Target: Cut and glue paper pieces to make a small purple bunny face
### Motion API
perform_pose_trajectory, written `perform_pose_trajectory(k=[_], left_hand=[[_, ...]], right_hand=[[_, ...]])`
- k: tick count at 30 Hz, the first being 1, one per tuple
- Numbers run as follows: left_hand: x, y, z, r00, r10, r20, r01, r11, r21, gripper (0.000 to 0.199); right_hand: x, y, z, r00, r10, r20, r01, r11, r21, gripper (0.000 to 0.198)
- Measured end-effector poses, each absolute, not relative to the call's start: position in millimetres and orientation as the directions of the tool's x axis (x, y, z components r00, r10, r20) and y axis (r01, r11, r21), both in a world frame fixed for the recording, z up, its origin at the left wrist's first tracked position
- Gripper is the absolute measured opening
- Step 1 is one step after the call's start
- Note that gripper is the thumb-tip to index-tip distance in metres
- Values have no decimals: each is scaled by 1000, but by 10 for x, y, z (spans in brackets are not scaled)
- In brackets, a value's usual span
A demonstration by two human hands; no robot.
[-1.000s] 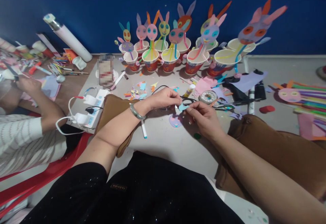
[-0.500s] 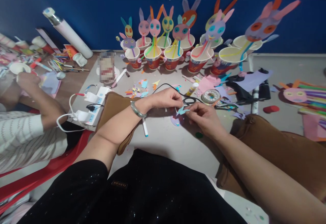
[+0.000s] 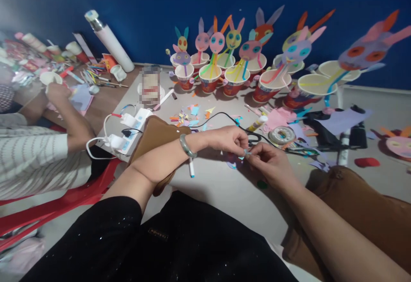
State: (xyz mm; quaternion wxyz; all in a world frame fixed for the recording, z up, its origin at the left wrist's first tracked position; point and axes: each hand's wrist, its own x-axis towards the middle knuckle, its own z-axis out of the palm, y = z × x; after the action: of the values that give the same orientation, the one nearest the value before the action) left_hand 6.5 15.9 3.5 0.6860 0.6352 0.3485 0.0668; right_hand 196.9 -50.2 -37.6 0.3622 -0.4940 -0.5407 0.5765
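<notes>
My left hand (image 3: 228, 139), a bracelet at its wrist, and my right hand (image 3: 271, 161) meet fingertip to fingertip above the table. Pinched between them is a small light blue paper piece (image 3: 246, 153), mostly covered by the fingers. Just below, a purple paper disc (image 3: 231, 164) lies on the table, partly hidden. Black scissor handles (image 3: 255, 138) show behind my fingers. A marker with a blue end (image 3: 192, 167) lies below my left wrist, and a small green disc (image 3: 262, 184) lies near my right hand.
Paper cups (image 3: 210, 78) with paper rabbit heads on straws line the back. A tape roll (image 3: 281, 135), a glue stick (image 3: 257, 123) and paper scraps (image 3: 194, 111) lie nearer. A power strip (image 3: 136, 130) is at left; brown cushions (image 3: 356, 213) flank me. Another person's arm (image 3: 77, 123) works far left.
My left fingertips have come down to meet the right ones at the light blue paper, which shows less now. The whole view has shifted, so the scene sits farther right.
</notes>
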Motion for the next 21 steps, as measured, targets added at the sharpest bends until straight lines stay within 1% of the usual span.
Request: perform_pose_trajectory(k=[3,8,15,21], left_hand=[[74,148,53,740,539,-403,368,178,913,11],[68,154,62,748,530,-399,383,146,912,15],[5,214,19,769,526,-363,301,204,932,12],[-90,295,68,741,545,-393,376,148,915,20]], right_hand=[[1974,-498,-388,-231,958,-172,127,-145,-981,34],[1950,-495,-382,-208,964,-163,108,-143,-984,33],[1940,-502,-406,-187,965,-185,32,-183,-983,36],[1933,-505,-405,-189,961,-200,-8,-205,-979,38]])
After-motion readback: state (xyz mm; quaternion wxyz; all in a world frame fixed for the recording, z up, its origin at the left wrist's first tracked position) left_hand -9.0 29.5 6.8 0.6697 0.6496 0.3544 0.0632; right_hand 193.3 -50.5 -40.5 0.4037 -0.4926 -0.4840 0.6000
